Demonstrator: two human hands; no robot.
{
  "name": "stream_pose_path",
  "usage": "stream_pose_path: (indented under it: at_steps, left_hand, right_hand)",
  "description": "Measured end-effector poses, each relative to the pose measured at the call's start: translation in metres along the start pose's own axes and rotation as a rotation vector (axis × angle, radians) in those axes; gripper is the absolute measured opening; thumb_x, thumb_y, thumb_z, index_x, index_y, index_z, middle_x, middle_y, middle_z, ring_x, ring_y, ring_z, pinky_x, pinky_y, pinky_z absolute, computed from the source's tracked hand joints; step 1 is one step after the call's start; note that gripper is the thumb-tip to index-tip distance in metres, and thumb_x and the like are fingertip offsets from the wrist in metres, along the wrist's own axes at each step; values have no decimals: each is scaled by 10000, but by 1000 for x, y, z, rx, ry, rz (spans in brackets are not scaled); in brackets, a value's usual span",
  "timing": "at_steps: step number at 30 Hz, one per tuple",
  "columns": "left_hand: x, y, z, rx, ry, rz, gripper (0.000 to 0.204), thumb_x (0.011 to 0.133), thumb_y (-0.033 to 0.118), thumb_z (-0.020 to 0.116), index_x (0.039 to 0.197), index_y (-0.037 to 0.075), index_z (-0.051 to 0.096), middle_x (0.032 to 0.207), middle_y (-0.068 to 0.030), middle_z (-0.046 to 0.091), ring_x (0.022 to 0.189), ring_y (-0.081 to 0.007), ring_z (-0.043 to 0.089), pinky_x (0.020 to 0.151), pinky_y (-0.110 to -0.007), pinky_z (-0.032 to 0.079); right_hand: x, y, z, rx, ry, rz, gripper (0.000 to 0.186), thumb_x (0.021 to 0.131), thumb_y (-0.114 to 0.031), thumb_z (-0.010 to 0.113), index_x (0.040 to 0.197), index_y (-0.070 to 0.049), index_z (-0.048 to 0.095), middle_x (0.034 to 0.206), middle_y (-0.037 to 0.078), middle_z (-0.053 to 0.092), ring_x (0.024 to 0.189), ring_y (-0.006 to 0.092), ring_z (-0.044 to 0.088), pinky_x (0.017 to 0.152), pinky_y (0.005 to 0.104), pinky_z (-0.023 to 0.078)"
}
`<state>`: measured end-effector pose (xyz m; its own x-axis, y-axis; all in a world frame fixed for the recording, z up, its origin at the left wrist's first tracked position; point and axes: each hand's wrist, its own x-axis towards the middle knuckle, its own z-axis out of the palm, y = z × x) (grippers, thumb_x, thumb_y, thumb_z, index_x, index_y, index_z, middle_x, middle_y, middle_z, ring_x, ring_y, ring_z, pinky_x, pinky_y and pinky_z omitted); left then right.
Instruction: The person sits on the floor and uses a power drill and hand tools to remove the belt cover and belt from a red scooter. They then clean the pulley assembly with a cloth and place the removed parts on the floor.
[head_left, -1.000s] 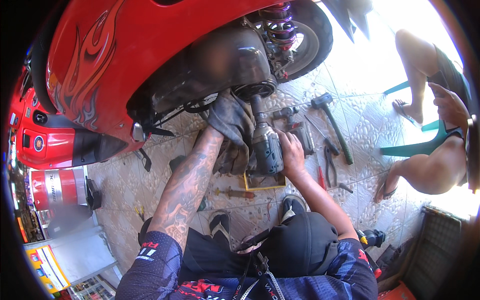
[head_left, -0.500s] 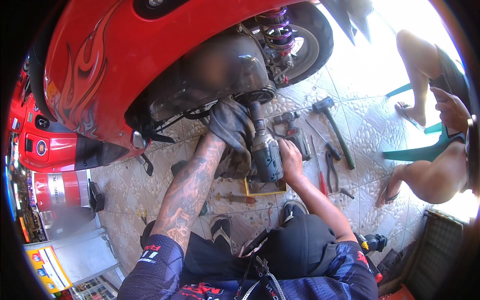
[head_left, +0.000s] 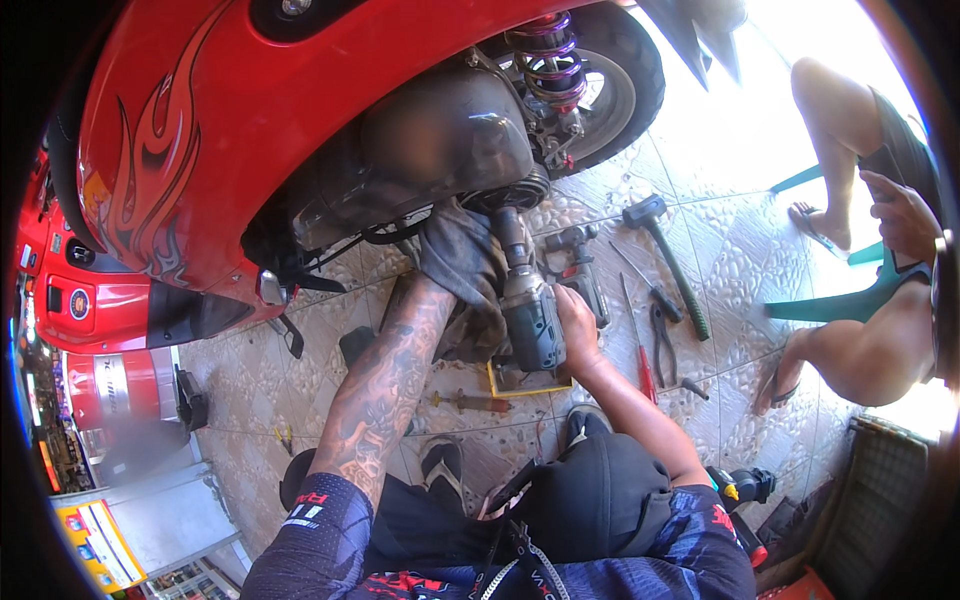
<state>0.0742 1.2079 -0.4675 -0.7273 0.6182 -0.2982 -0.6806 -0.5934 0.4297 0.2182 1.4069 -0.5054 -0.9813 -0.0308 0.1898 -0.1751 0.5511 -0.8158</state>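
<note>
A dark gray cloth (head_left: 460, 255) covers my left hand, whose forearm (head_left: 385, 390) reaches under the red scooter's (head_left: 200, 120) dark engine casing (head_left: 480, 150); its fingers are hidden. My right hand (head_left: 575, 325) is closed on a gray cordless impact wrench (head_left: 535, 330), which has a long socket (head_left: 515, 235) at the round part (head_left: 515, 190) on the casing's lower end. The cloth hangs just left of the socket. Behind the wrench a second power tool (head_left: 580, 260) lies on the tiled floor beside a yellow-edged tray (head_left: 530, 388).
A hammer (head_left: 680, 270), screwdrivers (head_left: 640, 350) and pliers (head_left: 662, 345) lie at right. Another person's legs (head_left: 870, 360) and hand (head_left: 895, 210) are at far right beside a green stool (head_left: 820, 307). The rear wheel (head_left: 625, 100) and a coil shock (head_left: 545, 70) are above; another red vehicle (head_left: 90, 310) is at left.
The wrench and my right hand have moved a little down toward me. The cloth and my left forearm have shifted down slightly, and the scooter's body appears slightly further left.
</note>
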Motion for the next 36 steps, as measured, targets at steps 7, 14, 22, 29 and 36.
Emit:
stream_pose_path:
  at_steps: [7, 14, 22, 29, 36]
  left_hand:
    - [-3, -1, 28, -76, 18, -6, 800, 953, 737, 352, 1069, -9, 617, 883, -193, 657, 799, -355, 609, 744, -487, 533]
    - [-2, -2, 27, 7, -249, -6, 702, 997, 628, 252, 1077, -3, 552, 959, -200, 617, 887, -325, 581, 852, -462, 503]
    - [-2, 0, 15, 150, -80, 43, 786, 960, 696, 292, 1079, -29, 572, 923, -227, 629, 839, -370, 588, 791, -503, 513]
    - [-7, -3, 29, 389, -24, 138, 813, 954, 713, 306, 1099, -39, 575, 919, -240, 630, 825, -397, 586, 772, -535, 512]
    - [-5, -5, 41, 881, 17, 352, 829, 954, 721, 319, 1118, -49, 578, 919, -251, 631, 822, -416, 585, 760, -560, 511]
  right_hand:
    - [-2, 3, 1, 17, -57, 59, 443, 719, -14, 681, 1149, 7, 575, 1114, 204, 641, 1069, 406, 611, 898, 449, 500]
    - [-3, 0, 8, 79, 33, 10, 609, 732, -20, 689, 1326, -47, 557, 1076, 159, 643, 1076, 369, 616, 923, 426, 494]
    - [0, -10, -5, -17, 16, -43, 652, 673, -51, 720, 1309, -64, 574, 1053, 157, 635, 1056, 376, 616, 895, 445, 491]
    - [-3, 5, 11, 81, 6, 41, 436, 703, -73, 704, 1115, 1, 581, 1076, 214, 631, 1054, 413, 602, 881, 464, 492]
    - [-4, 11, 13, 58, -55, 82, 471, 724, -45, 688, 1177, 19, 575, 1168, 218, 626, 1129, 414, 592, 932, 450, 491]
